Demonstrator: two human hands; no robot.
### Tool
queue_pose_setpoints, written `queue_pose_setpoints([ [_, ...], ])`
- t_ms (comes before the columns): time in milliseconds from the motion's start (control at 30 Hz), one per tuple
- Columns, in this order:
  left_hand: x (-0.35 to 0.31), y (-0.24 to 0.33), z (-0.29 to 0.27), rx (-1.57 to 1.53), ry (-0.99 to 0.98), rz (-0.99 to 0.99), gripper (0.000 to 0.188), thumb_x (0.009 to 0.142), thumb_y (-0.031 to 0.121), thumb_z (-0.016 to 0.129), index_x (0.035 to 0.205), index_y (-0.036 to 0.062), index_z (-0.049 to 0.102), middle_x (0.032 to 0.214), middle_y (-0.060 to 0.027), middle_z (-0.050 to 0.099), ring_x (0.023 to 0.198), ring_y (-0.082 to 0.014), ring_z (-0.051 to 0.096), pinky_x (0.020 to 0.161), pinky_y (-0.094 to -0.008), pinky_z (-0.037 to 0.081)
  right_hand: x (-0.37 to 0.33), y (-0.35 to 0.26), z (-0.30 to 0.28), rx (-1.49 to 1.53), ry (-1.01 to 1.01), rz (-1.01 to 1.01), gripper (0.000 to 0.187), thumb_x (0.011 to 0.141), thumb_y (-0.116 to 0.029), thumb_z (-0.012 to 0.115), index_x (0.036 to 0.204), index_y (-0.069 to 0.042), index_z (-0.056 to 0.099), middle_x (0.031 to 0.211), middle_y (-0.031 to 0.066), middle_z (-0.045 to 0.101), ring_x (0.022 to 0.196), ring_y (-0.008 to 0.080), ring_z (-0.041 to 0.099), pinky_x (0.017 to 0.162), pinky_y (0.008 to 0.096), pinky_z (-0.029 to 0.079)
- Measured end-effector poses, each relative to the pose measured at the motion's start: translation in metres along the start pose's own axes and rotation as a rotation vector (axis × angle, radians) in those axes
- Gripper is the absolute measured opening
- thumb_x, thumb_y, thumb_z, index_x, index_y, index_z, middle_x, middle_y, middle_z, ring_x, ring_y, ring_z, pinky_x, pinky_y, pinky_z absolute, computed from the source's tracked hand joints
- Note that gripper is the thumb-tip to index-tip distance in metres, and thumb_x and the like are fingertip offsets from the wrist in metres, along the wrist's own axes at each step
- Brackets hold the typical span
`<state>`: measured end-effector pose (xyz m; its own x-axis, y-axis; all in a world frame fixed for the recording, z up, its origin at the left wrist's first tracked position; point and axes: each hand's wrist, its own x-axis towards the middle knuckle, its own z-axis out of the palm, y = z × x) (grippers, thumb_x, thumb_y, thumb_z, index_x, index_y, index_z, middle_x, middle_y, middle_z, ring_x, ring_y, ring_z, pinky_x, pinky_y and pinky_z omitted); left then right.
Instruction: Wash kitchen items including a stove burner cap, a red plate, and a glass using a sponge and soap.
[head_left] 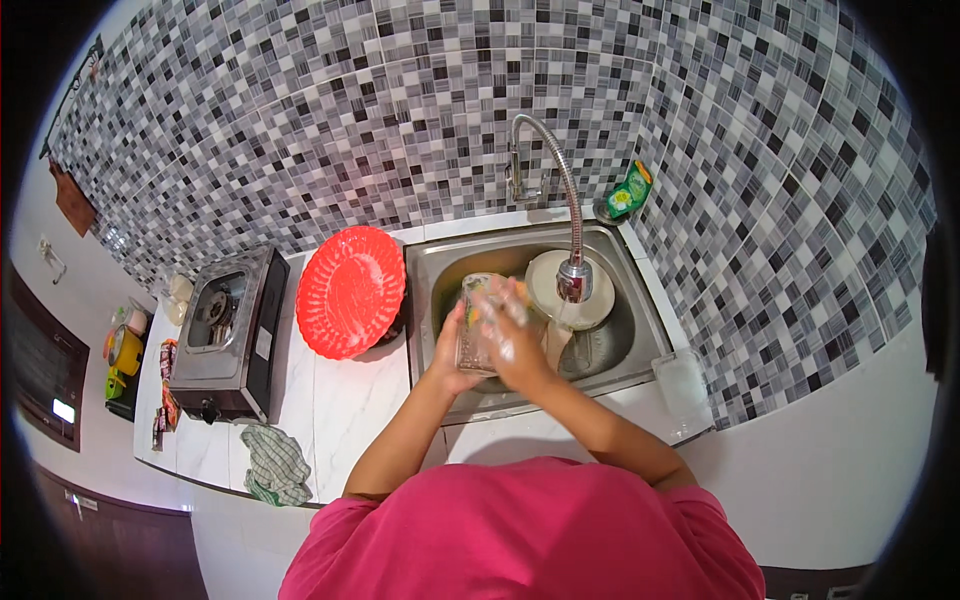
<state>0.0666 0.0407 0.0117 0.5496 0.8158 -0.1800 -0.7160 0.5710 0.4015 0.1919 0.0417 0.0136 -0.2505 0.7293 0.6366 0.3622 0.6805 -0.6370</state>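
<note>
Over the left part of the steel sink [655,325], my left hand [452,352] is closed around the side of a clear container [476,352], perhaps a glass jar. My right hand [512,345], white with suds, lies across the container's right side. Its fingers are smeared by motion. Something yellowish shows between the hands, too blurred to name. To the right, a pale round pan [548,275] with a light handle [556,345] rests in the basin under the faucet head [574,280].
Left of the sink a red scalloped plate [350,290] leans tilted on the counter. Farther left stand a portable gas stove [225,335] and a checked cloth [275,465]. A green soap pouch [630,190] is at the back right corner; a translucent box [680,380] sits at the sink's front right.
</note>
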Motion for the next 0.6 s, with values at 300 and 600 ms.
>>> queue_pose_setpoints([
  [300,0.006,0.001,-0.024,0.105,0.066,-0.017,0.063,0.078,0.064,0.045,0.121,0.0175,0.049,0.117,-0.0055,0.055,0.106,-0.0250,0.054,0.083,-0.0435,0.047,0.020,0.011,-0.016,-0.070,0.036,-0.085,0.047,0.079,-0.008,0.057,0.125,-0.019,0.050,0.136,0.0140,0.035,0.126,0.0406,0.030,0.103,0.0462,0.026],
  [600,0.014,-0.011,-0.007,0.566,0.214,-0.056,0.049,0.090,0.052,0.038,0.119,0.0148,0.047,0.099,-0.0046,0.060,0.082,-0.0198,0.060,0.072,-0.0390,0.050,0.046,0.025,-0.017,-0.113,0.119,0.214,0.017,0.082,-0.015,0.059,0.074,-0.001,0.054,0.057,0.0151,0.052,0.051,0.0314,0.050,0.051,0.0351,0.041],
])
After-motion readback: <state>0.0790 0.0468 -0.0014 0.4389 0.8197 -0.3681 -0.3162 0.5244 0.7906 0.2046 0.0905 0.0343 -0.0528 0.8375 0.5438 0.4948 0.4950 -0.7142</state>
